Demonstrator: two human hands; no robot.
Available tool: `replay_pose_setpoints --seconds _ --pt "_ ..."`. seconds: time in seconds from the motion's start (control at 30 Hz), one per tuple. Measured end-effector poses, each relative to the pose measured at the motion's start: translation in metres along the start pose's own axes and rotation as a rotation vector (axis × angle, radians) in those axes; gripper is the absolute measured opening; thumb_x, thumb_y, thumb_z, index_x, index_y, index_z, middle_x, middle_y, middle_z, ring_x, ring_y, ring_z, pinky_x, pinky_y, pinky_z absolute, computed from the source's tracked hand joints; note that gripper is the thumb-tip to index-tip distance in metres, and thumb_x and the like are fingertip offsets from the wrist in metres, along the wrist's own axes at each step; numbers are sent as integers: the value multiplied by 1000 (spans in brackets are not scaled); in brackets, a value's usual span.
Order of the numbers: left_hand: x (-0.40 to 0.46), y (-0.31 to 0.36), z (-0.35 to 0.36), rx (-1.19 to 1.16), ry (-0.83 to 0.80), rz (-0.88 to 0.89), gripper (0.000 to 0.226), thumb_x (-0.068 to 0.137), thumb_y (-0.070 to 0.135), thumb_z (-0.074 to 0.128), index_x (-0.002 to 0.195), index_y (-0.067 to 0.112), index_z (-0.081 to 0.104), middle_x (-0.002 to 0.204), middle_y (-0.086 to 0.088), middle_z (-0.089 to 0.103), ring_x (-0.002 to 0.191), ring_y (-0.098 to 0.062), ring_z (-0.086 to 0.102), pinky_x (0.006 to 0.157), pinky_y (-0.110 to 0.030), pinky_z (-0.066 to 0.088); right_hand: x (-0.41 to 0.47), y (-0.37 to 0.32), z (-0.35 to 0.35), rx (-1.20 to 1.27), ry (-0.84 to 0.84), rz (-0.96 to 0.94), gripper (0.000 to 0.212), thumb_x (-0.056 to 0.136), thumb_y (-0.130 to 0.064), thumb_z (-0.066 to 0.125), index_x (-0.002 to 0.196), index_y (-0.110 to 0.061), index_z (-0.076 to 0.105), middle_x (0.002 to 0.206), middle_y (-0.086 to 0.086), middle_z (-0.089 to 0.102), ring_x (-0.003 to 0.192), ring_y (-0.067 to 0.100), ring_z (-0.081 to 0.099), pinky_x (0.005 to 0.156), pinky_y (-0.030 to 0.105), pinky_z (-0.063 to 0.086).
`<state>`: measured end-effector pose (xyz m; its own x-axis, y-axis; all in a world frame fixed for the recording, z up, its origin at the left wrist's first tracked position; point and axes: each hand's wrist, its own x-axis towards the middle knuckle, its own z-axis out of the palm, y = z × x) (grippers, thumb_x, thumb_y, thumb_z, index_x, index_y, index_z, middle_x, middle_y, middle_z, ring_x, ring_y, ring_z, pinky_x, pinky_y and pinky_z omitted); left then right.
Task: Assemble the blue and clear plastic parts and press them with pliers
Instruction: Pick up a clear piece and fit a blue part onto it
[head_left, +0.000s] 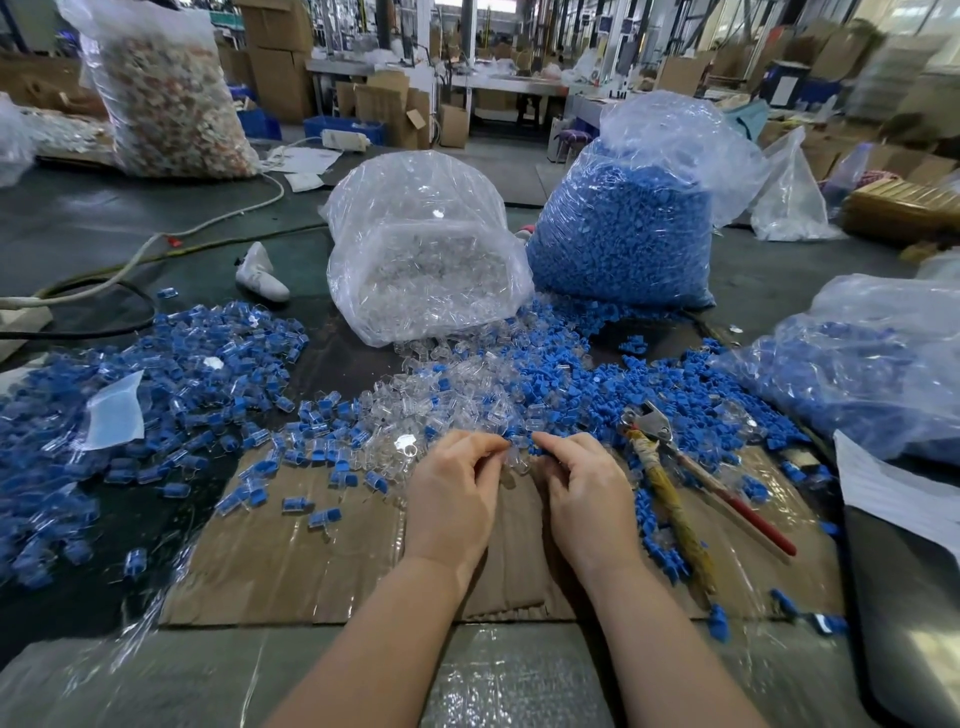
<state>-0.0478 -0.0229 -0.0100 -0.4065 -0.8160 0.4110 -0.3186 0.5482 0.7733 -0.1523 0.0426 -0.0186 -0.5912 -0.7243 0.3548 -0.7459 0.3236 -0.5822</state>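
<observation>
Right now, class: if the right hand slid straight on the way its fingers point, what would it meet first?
Probably the left hand's fingertips, since the right hand points up-left at them, with small parts pinched between; depth is unclear.

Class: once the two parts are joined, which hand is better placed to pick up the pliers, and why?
Right. The pliers lie just beside the right hand, handles toward the person; the left hand would have to cross over it.

No words or numbers can be read here. The white papers (306, 158) on the floor far back are too blurry, and so are the boxes (275, 62).
</observation>
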Motion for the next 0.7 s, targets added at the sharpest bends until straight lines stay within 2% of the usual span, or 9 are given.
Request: replay_pose_setpoints --seconds 0.2,0.3,0.4,0.47,0.57,0.7 --pt "1 -1 1 -38 -20 -17 12 79 9 72 90 9 75 91 2 68 77 -1 54 75 5 34 -1 -1 -1 8 3 2 35 90 -1 52 120 -15 64 102 -1 63 101 16 53 90 24 40" --pt "1 -1 1 -54 -48 -22 18 80 6 70 97 11 73 94 2 67 80 -2 58 77 1 39 -1 -2 -1 40 34 12 28 89 -5 57 113 -14 67 105 -1 67 102 16 56 92 24 38" --pt "0 0 1 -78 -62 -19 30 84 4 65 112 14 67 92 11 61 80 6 55 77 1 38 -2 -2 -2 98 62 36 12 87 -12 63 96 -14 70 92 -2 69 84 10 55 79 21 41" --pt "0 0 1 -70 -56 -23 30 86 5 62 115 14 65 87 16 54 80 11 51 76 3 34 -3 -2 -3 113 75 29 5 86 -15 65 88 -15 70 82 -4 67 75 7 51 73 21 40" --pt "2 -2 1 -75 -45 -57 18 87 6 61 102 13 69 88 11 54 81 7 51 74 3 33 -4 -3 -4 123 51 7 5 86 -19 66 84 -16 68 75 -10 61 74 9 54 73 27 46" --pt "3 -5 1 -135 -51 -118 14 87 8 62 89 22 64 85 10 59 79 0 54 71 -2 39 -5 -4 -4 152 38 -29 9 86 -21 66 81 -14 66 76 -4 64 76 14 58 73 35 49"
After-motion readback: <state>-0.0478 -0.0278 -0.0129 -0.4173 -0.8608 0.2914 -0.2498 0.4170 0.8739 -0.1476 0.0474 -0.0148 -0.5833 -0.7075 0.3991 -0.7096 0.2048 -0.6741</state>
